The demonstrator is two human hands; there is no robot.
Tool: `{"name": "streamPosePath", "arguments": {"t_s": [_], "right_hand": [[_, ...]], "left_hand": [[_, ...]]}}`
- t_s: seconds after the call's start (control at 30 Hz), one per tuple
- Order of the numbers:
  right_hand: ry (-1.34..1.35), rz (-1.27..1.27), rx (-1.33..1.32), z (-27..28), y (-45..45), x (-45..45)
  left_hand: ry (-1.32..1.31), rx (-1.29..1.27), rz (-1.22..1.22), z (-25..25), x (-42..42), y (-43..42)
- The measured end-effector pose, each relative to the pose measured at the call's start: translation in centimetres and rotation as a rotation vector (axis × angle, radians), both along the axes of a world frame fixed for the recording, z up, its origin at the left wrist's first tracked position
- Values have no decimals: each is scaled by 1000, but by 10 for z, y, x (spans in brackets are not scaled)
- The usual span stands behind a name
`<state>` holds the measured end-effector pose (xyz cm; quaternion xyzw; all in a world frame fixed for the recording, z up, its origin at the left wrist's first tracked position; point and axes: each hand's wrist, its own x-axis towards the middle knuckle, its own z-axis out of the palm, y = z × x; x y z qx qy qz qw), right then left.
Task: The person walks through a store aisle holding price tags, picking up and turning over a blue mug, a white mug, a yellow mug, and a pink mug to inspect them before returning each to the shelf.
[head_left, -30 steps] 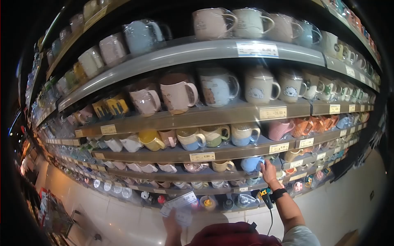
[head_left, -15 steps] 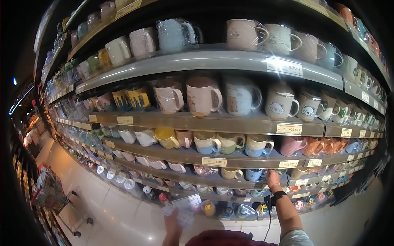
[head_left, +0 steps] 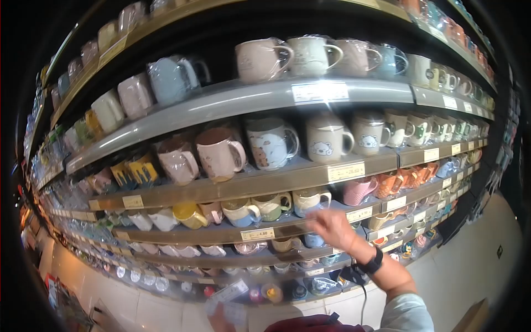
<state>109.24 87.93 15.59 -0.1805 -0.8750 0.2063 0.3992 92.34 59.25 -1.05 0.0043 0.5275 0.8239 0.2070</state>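
Note:
My right hand (head_left: 333,229), with a black band (head_left: 374,262) at the wrist, is raised in front of a shelf of mugs. Its bent fingers are smeared by motion, so what they may hold cannot be made out. Just behind it stands a cream and blue mug (head_left: 311,201); a pink textured mug (head_left: 359,191) is to its right. Low in the view, my left hand (head_left: 221,317) is blurred and dim, gripping white price labels (head_left: 231,290). A green and cream mug (head_left: 271,205) stands left of the right hand.
Wrapped mugs fill several shelves, with a bear-face lidded mug (head_left: 326,141) and a pale blue mug (head_left: 269,145) above. Price tags (head_left: 257,234) line the shelf edges. A cable (head_left: 363,304) hangs below my right wrist. A cart (head_left: 63,301) is at lower left.
My right hand has risen up and left from the lower shelf edge. The view has turned right, so the shelves sit further left. My left hand still holds the labels.

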Motion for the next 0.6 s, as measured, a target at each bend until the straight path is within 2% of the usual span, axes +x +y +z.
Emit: {"name": "streamPosePath", "arguments": {"t_s": [0.03,0.1,0.13,0.2,0.27,0.3,0.37,0.43,0.47,0.6], "right_hand": [[10,-62,-32,34,1,-6],[204,-75,219,69,21,-27],[232,-86,235,79,32,-40],[263,-83,259,86,50,-61],[105,-342,311,88,58,-82],[33,-329,249,92,60,-85],[103,-348,205,94,60,-91],[76,-344,157,96,57,-94],[136,-310,170,96,57,-95],[346,-245,153,100,44,-91]], "left_hand": [[13,14,13,0,-2,2],[4,23,5,0,-5,4],[-21,19,6,1,-5,2],[-7,50,12,5,-5,-3],[4,79,37,-4,-8,-13],[64,9,67,-9,-11,-20],[118,-59,119,-17,-12,-34],[-96,-148,161,16,3,-42],[-100,-151,171,11,1,-48],[81,-216,149,-15,-8,-60]]}}
